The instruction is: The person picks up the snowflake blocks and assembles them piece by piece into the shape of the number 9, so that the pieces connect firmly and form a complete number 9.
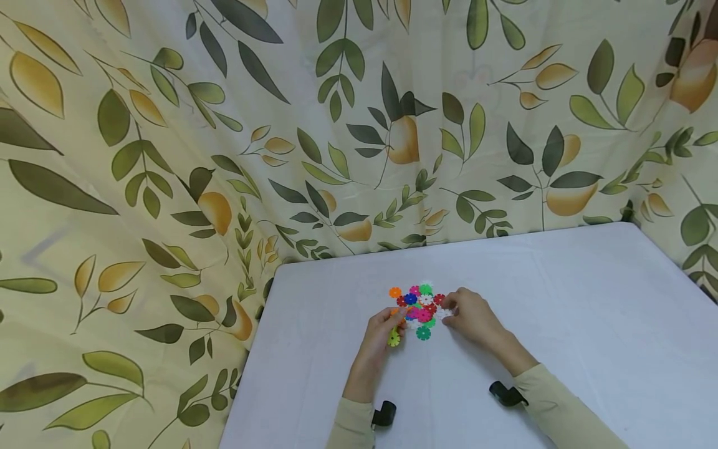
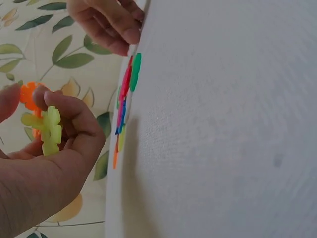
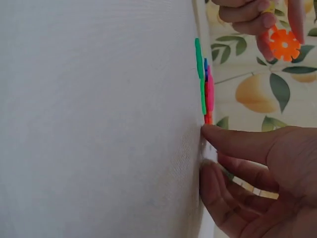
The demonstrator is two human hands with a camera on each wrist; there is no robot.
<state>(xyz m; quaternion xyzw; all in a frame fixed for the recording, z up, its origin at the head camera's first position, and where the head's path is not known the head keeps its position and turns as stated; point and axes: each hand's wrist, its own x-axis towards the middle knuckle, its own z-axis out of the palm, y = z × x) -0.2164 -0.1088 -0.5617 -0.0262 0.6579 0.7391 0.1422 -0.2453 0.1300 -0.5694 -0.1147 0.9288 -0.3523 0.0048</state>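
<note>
Off the table, my left hand (image 1: 374,337) holds a few joined snowflake discs in curled fingers. Yellow discs (image 2: 51,131) show in the left wrist view, with an orange disc (image 3: 285,45) attached beyond them. My right hand (image 1: 477,317) is down at the table, thumb and fingertips pinching a white snowflake disc (image 1: 443,313) at the right side of the pile. Between both hands lies that flat pile of plastic snowflake discs (image 1: 423,315) in pink, green, blue, red, white and orange. The right fingers partly cover the white disc.
A white cloth covers the table (image 1: 561,299), its far edge meeting a leaf-patterned curtain (image 1: 359,125). Black wrist cameras sit at the left cuff (image 1: 384,414) and the right cuff (image 1: 507,394).
</note>
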